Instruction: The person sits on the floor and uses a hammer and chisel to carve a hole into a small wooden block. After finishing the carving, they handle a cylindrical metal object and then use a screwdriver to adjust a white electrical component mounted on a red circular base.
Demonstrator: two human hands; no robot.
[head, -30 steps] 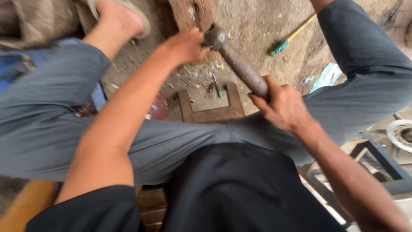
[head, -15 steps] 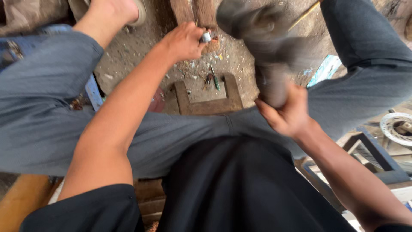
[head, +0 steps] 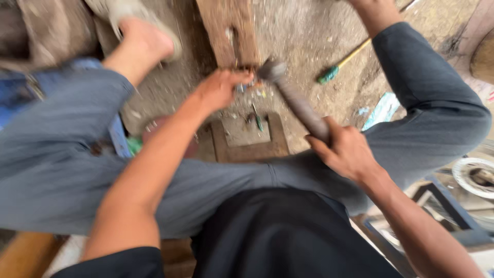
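Both hands grip: right (head: 346, 152) clenches hammer (head: 296, 100), left (head: 220, 88) pinches small metal piece (head: 241, 88).

Dusty dirt floor (head: 303, 36) carries all. Wooden plank (head: 229, 31) lies just beyond left-hand fingers (head: 242, 78). Square wooden frame (head: 249, 149) lies just nearer than them, small green-tipped tool (head: 257, 121) inside it. Green-handled tool (head: 337, 67) lies well right of fingers.

Right hand (head: 347, 152) grips a hammer (head: 293, 98), its head down by the left hand (head: 218, 90), which pinches a small metal piece (head: 241, 88) against a plank (head: 229, 31).
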